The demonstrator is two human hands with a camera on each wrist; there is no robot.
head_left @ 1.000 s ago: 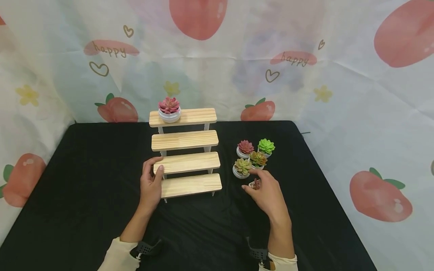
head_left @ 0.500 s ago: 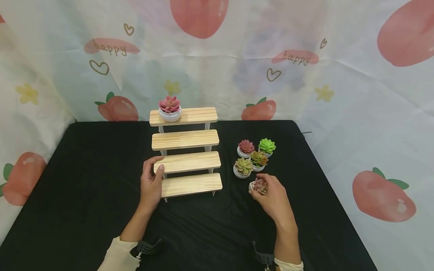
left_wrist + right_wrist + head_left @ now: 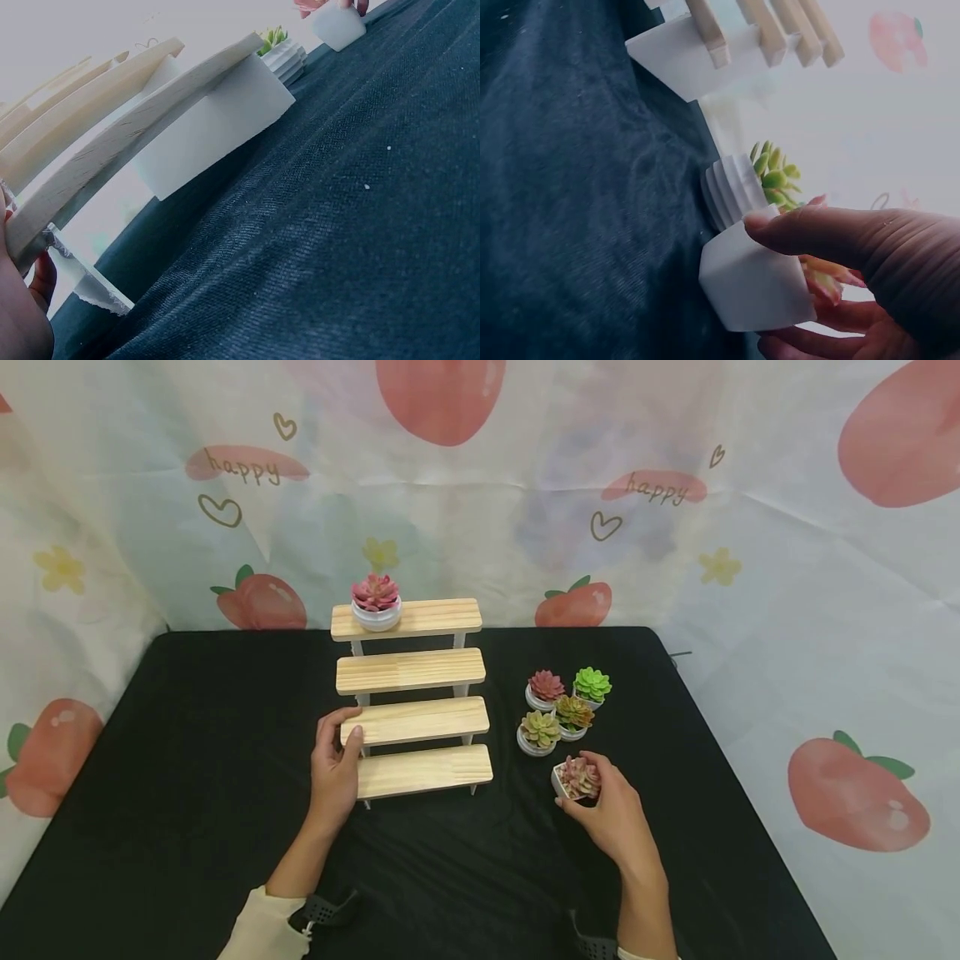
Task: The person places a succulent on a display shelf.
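Note:
In the head view my left hand (image 3: 334, 768) grips the left end of a wooden step shelf (image 3: 414, 718), thumb near the lower boards. The left wrist view shows that hand (image 3: 22, 307) at the end of a board (image 3: 127, 139). My right hand (image 3: 617, 810) pinches a small potted succulent (image 3: 579, 778) with pinkish leaves, to the right of the shelf. Its white angular pot (image 3: 754, 281) sits between thumb and fingers in the right wrist view, close over the black cloth. A pink succulent in a round white pot (image 3: 377, 603) stands on the top board's left end.
Behind my right hand several potted succulents cluster together: pale green (image 3: 539, 732), olive-brown (image 3: 573, 713), dark red (image 3: 545, 688) and bright green (image 3: 592, 685). A black cloth (image 3: 450, 877) covers the table. A fruit-print curtain (image 3: 480, 543) hangs behind.
My right hand has drawn the pinkish succulent slightly right and toward me, away from the cluster, and more of its pot shows. My left hand stays on the shelf.

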